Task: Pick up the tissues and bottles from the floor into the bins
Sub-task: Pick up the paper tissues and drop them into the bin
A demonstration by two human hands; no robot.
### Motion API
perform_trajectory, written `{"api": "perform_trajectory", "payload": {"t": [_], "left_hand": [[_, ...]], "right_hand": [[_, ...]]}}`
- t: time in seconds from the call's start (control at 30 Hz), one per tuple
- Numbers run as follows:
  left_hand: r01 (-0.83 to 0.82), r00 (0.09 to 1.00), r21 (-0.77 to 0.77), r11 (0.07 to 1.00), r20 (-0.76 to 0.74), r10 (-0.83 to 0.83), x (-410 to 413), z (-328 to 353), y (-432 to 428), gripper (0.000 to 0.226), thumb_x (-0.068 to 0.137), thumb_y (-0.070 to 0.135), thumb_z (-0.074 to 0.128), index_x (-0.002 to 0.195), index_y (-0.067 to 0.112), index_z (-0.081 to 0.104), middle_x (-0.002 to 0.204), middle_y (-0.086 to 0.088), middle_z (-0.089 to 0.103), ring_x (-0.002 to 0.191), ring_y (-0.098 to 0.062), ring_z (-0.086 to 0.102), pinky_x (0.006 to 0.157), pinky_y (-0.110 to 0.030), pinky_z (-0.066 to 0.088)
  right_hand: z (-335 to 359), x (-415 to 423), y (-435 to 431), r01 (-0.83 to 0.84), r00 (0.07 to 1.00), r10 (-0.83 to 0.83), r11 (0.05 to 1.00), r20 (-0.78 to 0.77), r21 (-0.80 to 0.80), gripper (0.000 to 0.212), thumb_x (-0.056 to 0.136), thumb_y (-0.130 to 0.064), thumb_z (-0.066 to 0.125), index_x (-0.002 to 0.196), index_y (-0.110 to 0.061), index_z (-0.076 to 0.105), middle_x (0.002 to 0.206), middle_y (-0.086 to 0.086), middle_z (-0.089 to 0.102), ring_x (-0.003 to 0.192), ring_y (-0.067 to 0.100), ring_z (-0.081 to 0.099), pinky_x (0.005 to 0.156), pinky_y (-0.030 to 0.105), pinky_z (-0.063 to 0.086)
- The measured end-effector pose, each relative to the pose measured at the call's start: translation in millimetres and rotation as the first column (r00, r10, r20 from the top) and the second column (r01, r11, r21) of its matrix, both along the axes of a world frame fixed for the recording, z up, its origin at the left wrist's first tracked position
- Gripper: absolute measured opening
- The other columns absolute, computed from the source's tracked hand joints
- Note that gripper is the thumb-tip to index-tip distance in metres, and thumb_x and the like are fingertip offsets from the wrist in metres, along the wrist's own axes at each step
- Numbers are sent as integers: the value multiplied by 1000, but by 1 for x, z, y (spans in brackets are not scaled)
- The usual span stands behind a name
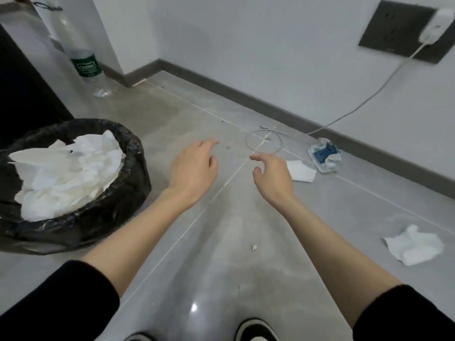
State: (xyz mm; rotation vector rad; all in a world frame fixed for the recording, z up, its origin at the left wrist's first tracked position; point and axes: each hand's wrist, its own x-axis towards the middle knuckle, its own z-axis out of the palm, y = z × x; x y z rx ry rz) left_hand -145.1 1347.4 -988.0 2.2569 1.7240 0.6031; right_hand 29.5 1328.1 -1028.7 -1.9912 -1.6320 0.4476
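Head view: left hand (194,168) and right hand (274,179) are hovering loosely spread, holding nothing, the right being nearer the folded tissue (303,172) lying flat just right of its fingers (258,158).

Grey glossy floor tiles (320,207), pale grout lines (220,190), dusty, one light glare (194,307) at near edge. White walls (246,40), dark baseboard (270,113) along the foot. Dark socket plate (386,33) on right wall, white charger (435,25) plugged in, cable (369,97) trailing down to floor.
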Motion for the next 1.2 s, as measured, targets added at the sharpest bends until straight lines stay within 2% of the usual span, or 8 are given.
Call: {"api": "perform_trajectory", "payload": {"t": [0.13,0.27,0.43,0.63,0.87,1.07,1.13,1.2], "left_hand": [[49,999,-83,995,7,-49,38,-17,3,39,93,19,43,130,29,51,127,6,59,116,-20,55,94,-34,44],[136,990,-191,972,-8,-140,72,-40,9,39,91,20,46,128,28,52,122,6,62,111,-21,57,95,-35,46],[188,970,-349,918,-79,-229,104,-64,20,44,92,23,46,136,26,45,131,0,56,119,-24,52,101,-38,43],[250,932,-441,862,-133,-338,120,-87,30,51,93,24,44,143,21,36,143,-9,44,130,-27,43,107,-39,37],[256,928,-503,825,-113,-356,122,-105,40,52,94,20,45,144,17,35,149,-10,36,137,-27,35,113,-36,29],[282,921,-499,819,-98,-377,127,-111,44,51,94,20,44,145,19,33,151,-5,31,137,-27,33,112,-40,31],[289,920,-498,818,-93,-382,128,-113,44,52,94,20,44,145,20,33,152,-3,29,138,-26,31,112,-41,31],[291,918,-501,815,-92,-385,130,-115,44,53,94,20,44,145,20,32,153,-3,28,139,-26,30,112,-42,30]], "right_hand": [[-15,43,-12,92,996,-92,993,3,-78,39,89,-8,47,124,-17,60,129,7,58,123,27,46,101,36,40],[-31,83,-22,116,987,-92,975,131,-191,43,90,-8,46,131,-17,55,136,7,50,125,27,42,100,36,39],[-46,114,-19,43,979,25,945,204,-324,47,90,-8,45,137,-15,48,145,5,41,132,25,34,105,36,36],[-61,136,-4,19,962,128,853,243,-522,51,93,-15,45,144,-18,39,159,-2,14,143,23,17,112,39,27],[-77,156,15,29,929,235,726,286,-688,40,95,-19,41,133,-11,48,160,1,-4,146,26,4,113,48,21],[-87,165,24,39,937,224,696,268,-717,44,97,-15,36,140,-8,41,161,-4,-5,147,26,-1,115,49,16],[-92,162,25,37,942,209,712,262,-701,47,96,-13,35,143,-8,36,160,-5,5,145,27,5,113,49,18],[-97,160,24,40,947,180,756,266,-653,48,95,-12,36,142,-10,37,155,1,26,139,27,22,109,45,26]]}}
